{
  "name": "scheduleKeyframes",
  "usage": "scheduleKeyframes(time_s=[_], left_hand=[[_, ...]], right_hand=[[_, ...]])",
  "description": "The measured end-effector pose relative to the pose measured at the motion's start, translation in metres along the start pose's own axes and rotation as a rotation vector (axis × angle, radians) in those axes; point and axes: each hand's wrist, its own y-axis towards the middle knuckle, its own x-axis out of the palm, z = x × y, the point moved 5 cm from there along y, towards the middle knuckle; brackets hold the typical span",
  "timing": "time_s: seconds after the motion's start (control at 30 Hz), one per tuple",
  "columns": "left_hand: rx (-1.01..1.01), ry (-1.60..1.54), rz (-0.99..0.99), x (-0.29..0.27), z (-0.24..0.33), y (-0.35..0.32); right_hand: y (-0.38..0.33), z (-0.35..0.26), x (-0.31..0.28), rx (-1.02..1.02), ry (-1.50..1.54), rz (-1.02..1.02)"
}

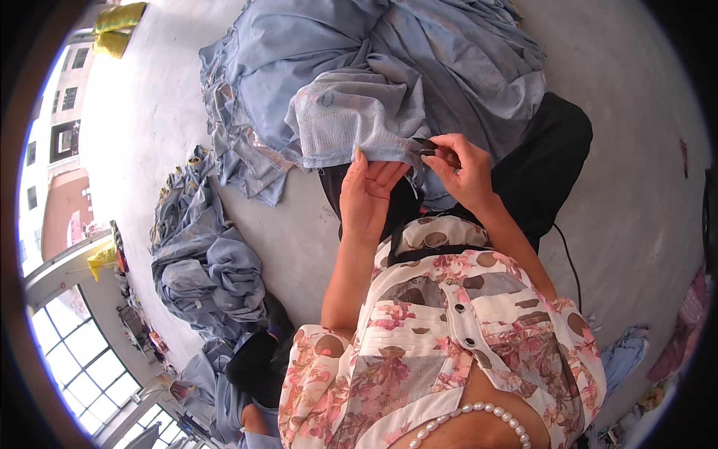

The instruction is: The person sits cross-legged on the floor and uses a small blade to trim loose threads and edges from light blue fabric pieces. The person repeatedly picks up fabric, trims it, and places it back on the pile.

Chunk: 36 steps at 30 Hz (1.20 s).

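Note:
A large heap of blue-grey cloth [314,45] lies in front of me, spilling toward my knees. Its nearest part is a paler piece of fabric [329,127] with stitching lines and a small dark ring mark. My left hand [365,198] pinches the near edge of this piece, thumb on top and fingers underneath. In my right hand [467,172] is a small dark cutting tool that looks like thread snips [425,147]. Its tips lie at the fabric's right edge, close to my left fingertips. Whether the blades touch a thread is too small to tell.
Another blue-grey cloth heap [209,269] lies on the grey floor [292,224] to my left, beside another person's dark-clothed leg [258,367]. A black cord [572,262] runs along the floor on my right. More blue cloth [624,355] lies at the lower right.

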Motion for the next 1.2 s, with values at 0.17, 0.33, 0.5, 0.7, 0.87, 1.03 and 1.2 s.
scheduleKeyframes(time_s=[0.17, 0.33, 0.5, 0.7, 0.87, 1.03, 1.2], left_hand=[[-0.006, -0.006, 0.008, 0.000, 0.000, 0.000], [-0.045, 0.020, 0.079, 0.005, -0.003, -0.002], [-0.034, 0.012, 0.087, 0.006, -0.005, -0.002], [-0.026, 0.054, 0.048, 0.001, -0.005, -0.001], [-0.013, 0.058, 0.053, 0.000, -0.003, -0.001], [-0.020, 0.094, 0.121, 0.010, -0.005, -0.002], [-0.018, 0.136, 0.118, 0.017, -0.010, -0.004]], right_hand=[[-0.005, 0.003, 0.001, -0.035, -0.014, -0.026], [0.001, -0.001, 0.010, -0.076, -0.024, -0.069], [0.005, -0.006, 0.011, -0.146, -0.084, -0.055], [0.007, 0.007, 0.000, 0.149, 0.273, 0.060], [0.001, 0.002, -0.003, 0.043, 0.029, -0.072], [0.004, -0.007, 0.005, -0.095, -0.089, -0.076], [0.008, -0.012, 0.009, -0.160, -0.172, -0.059]])
